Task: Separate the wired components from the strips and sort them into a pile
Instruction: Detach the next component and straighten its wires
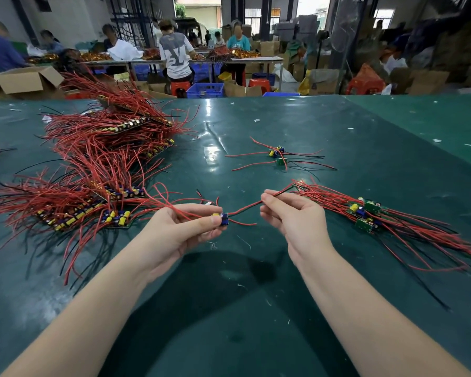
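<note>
— What are we holding?

— Our left hand [182, 227] pinches one small wired component [223, 219] between thumb and fingertips, fingers curled round it, above the green table [256, 308]; its blue and yellow parts show just past the fingertips; red wires run from it both ways.

— And the other hand?

— Our right hand [291, 216] pinches that component's wire pair [245, 208], one red and one black, between thumb and forefinger; the other fingers are curled under; the pair sags slightly between the two hands, and its far end sticks out past the right fingers.

— Where do the rest lie?

— At our left, the heap of uncut strips [98, 164] spreads over the table, rows of yellow and blue parts with red wires fanning out; at our right, the sorted pile [370, 213] lies with its green boards together and its wires trailing toward the table's near right edge; farther off, between the two, a few loose components [278, 155] lie apart.

— Beyond the table?

— Other people sit at long benches; blue crates [205, 90], red stools [180, 87] and cardboard boxes [25, 80] stand on the floor.
</note>
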